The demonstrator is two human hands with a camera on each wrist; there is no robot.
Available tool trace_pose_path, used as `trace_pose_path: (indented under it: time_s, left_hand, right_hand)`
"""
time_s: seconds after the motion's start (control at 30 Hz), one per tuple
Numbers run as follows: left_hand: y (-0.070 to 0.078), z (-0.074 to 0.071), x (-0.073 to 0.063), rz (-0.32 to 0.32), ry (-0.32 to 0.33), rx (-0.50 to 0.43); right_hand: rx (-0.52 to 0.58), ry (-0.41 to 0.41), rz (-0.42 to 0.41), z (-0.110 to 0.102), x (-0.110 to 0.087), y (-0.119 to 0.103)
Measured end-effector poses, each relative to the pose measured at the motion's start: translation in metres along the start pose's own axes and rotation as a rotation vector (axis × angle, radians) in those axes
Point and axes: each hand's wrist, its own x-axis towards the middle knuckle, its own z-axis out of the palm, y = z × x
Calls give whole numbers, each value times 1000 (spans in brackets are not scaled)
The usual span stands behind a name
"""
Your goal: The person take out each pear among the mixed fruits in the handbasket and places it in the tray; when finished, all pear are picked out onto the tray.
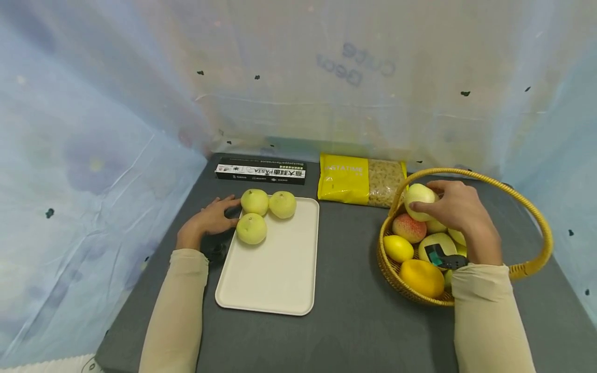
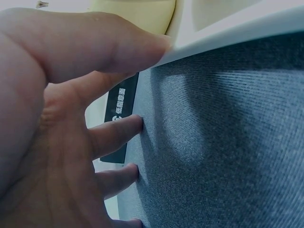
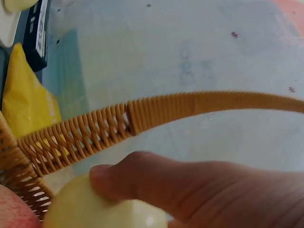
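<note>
My right hand [image 1: 459,207] grips a pale green apple [image 1: 417,201] between thumb and fingers, over the far left part of a wicker basket [image 1: 395,284]. In the right wrist view the thumb presses on the apple [image 3: 90,209]; the other fingers are mostly hidden. Under it in the basket lie a red-yellow peach [image 1: 409,228], a lemon [image 1: 398,248] and an orange-yellow fruit [image 1: 422,278]. My left hand [image 1: 212,217] lies at the far left edge of a cream tray [image 1: 280,269], fingers spread. Its thumb touches the rim in the left wrist view. Three pale green apples [image 1: 252,228] sit at the tray's far left.
A black pasta box [image 1: 260,171] lies behind the tray, and a yellow pasta bag [image 1: 345,178] lies to its right. The basket's handle [image 1: 536,217] arches up around the right forearm. Patterned plastic sheeting [image 1: 289,77] encloses the grey table [image 1: 350,290].
</note>
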Motion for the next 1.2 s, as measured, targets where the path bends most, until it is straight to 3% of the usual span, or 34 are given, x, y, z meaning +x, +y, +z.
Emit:
trace_pose_path:
  time_s: [0.17,0.3,0.6,0.73,0.97,1.2]
  left_hand:
    - [-1,1,1,-4,-4,-6]
    - [-1,-1,1,-3,-4,-7]
    - [0,-1,0,5,-4,-23]
    - [0,0,0,3,-3,-25]
    - [-2,2,1,4,1,-16]
    - [-1,2,0,-1,4,-11]
  right_hand:
    - [85,128,-46,9,-28,1]
    - [175,216,-140,16,-52,2]
    - [415,262,-407,40,-90,-7]
    - [500,240,-503,50,-92,-20]
    - [645,152,-590,74,-83,-46]
    - [643,89,-643,102,-66,-78]
